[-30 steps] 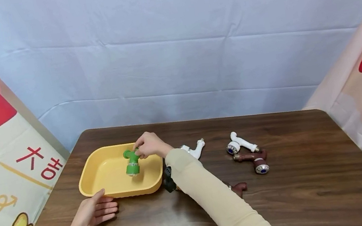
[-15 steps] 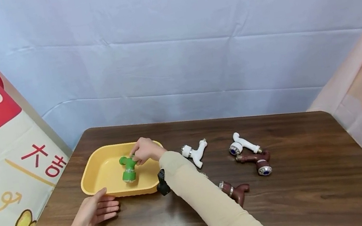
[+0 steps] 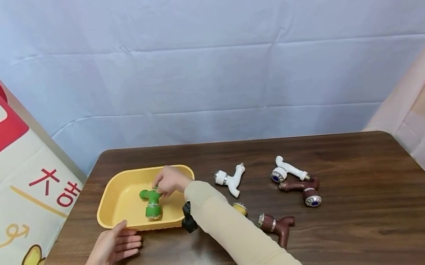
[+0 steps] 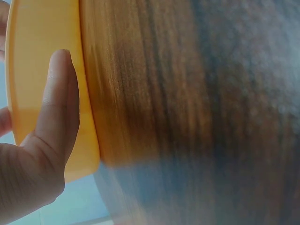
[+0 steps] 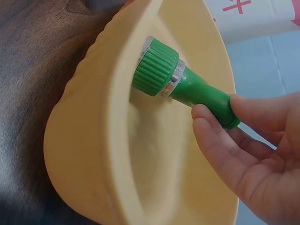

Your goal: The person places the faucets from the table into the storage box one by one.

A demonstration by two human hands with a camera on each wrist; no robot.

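Observation:
In the head view, a green faucet (image 3: 152, 204) is low inside the yellow basin (image 3: 111, 212), its ribbed knob toward the near wall. My right hand (image 3: 170, 180) pinches the faucet's far end between thumb and fingers. The right wrist view shows the ribbed green knob (image 5: 157, 67) beside the basin wall, with the right fingers (image 5: 220, 145) around the pipe end. My left hand (image 3: 114, 247) is at the basin's near-left side with its fingers straight. In the left wrist view, one extended digit (image 4: 58, 103) lies against the basin's outer wall (image 4: 35, 61).
Right of the basin lie a white faucet (image 3: 232, 180) and a second white faucet (image 3: 290, 169) touching a brown faucet (image 3: 307, 188). Another brown faucet (image 3: 279, 227) lies nearer. A yellow knob (image 3: 240, 208) shows partly behind the right sleeve (image 3: 241, 236). Cloth (image 3: 203, 82) hangs behind the table.
My right hand has lowered the green faucet into the basin, slightly left and nearer. The left hand stays at the basin's side. The camera view has shifted slightly.

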